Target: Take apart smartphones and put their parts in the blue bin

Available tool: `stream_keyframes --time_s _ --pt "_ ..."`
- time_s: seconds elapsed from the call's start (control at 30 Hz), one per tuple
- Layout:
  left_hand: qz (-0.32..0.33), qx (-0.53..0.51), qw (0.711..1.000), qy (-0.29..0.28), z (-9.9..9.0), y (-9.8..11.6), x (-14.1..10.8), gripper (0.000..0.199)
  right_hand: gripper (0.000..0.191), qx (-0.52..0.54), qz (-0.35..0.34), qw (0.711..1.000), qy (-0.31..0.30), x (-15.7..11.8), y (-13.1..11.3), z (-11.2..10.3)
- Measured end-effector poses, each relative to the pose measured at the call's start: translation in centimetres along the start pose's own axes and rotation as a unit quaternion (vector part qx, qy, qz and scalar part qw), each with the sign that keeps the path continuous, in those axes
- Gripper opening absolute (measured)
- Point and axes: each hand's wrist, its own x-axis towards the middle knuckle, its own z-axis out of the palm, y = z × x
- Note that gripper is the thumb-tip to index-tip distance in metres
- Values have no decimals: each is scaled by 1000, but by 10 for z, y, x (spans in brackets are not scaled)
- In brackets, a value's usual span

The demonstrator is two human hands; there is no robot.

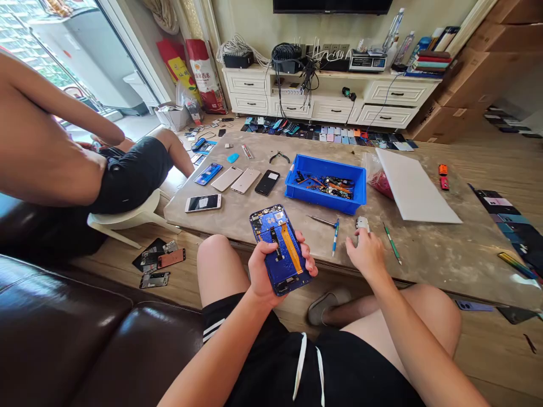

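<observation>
My left hand (263, 271) is wrapped round an opened smartphone (281, 249), its blue inner frame, orange flex cable and black connector strip facing up. I hold it above my lap, just off the table edge. At the near edge of the table, my right hand (368, 254) reaches to a small whitish-grey object (362, 223) whose kind I cannot make out. The thumb is apart from the fingers, and a fingertip seems to touch the object's near end. Left of this hand lie a blue pen-like tool (335, 237) and a thin dark screwdriver (321, 221); a green pen-like tool (392, 244) lies to the right.
A blue bin (324, 198) of small phone parts stands mid-table (441, 260). Several phones (246, 181), pliers (279, 157) and a white foam board (418, 186) lie around it. Another person (55, 130) sits at the left. More phones (339, 133) cover the floor.
</observation>
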Motion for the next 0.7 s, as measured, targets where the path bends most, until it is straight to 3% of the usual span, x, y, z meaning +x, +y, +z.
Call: stream_keyframes --time_s 0.13,0.43,0.53,0.7 --pt "-1 1 1000 14 -3 0 -5 37 31 14 -32 998 -50 1 -9 5" --pt "18 11 995 95 -12 1 -8 35 33 29 -30 995 -88 20 -14 -2" --pt "25 14 995 91 -9 3 -11 36 30 27 33 997 -67 33 9 -10" --pt "20 -9 996 85 3 5 -22 35 33 -12 158 986 -43 32 73 -14"
